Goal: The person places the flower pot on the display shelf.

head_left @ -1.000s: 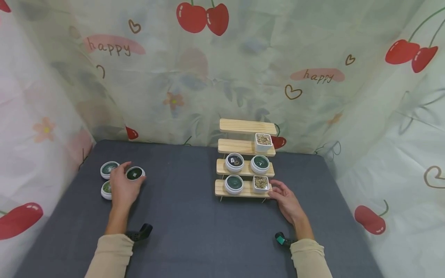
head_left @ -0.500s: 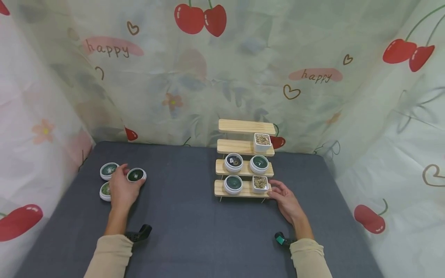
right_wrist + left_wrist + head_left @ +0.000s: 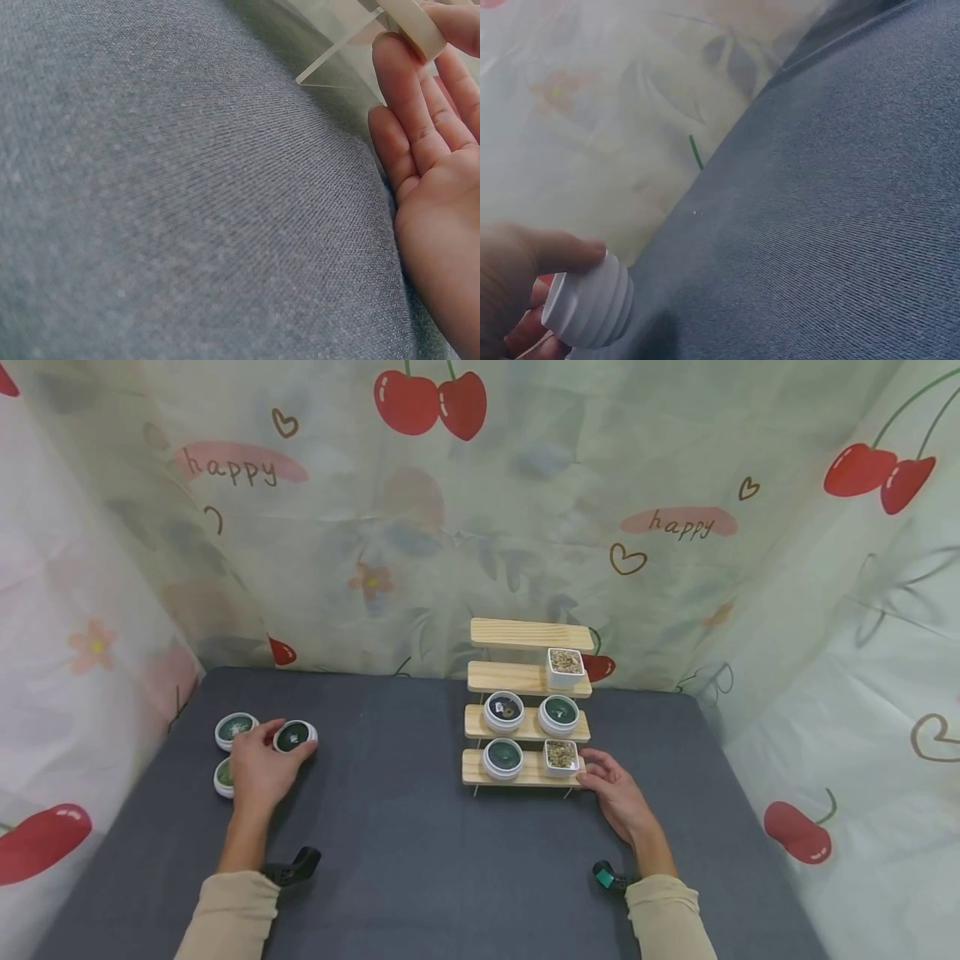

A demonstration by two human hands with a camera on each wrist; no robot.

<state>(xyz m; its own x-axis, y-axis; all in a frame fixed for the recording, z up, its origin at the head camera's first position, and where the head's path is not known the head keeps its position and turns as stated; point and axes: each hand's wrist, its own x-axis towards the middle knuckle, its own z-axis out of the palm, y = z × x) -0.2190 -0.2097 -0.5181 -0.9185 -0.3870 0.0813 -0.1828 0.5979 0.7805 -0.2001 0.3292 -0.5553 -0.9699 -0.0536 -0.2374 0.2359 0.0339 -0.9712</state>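
Note:
My left hand (image 3: pixel 258 768) pinches a small round white pot (image 3: pixel 295 737) with dark green contents, thumb on its near right side. In the left wrist view the ribbed wall of this pot (image 3: pixel 592 304) shows above the grey cloth. Two similar pots, one bluish green (image 3: pixel 234 729) and one lighter green (image 3: pixel 223 777), stand beside that hand, the lighter one partly covered. My right hand (image 3: pixel 617 793) grips the right end of the lowest board of a stepped wooden stand (image 3: pixel 474 767). The right wrist view has the board's end (image 3: pixel 421 34) between thumb and fingers.
On the lowest board stand a round green pot (image 3: pixel 503 758) and a square pot (image 3: pixel 561 758) of grainy bits. Above are a dark pot (image 3: pixel 504 712), a green pot (image 3: pixel 558 715) and, higher, another square pot (image 3: pixel 565 667). A patterned curtain (image 3: pixel 337 527) borders the table.
My left wrist has swung a little to the left, and the held pot has shifted slightly right. My right hand stays on the stand's end. The head view has moved slightly.

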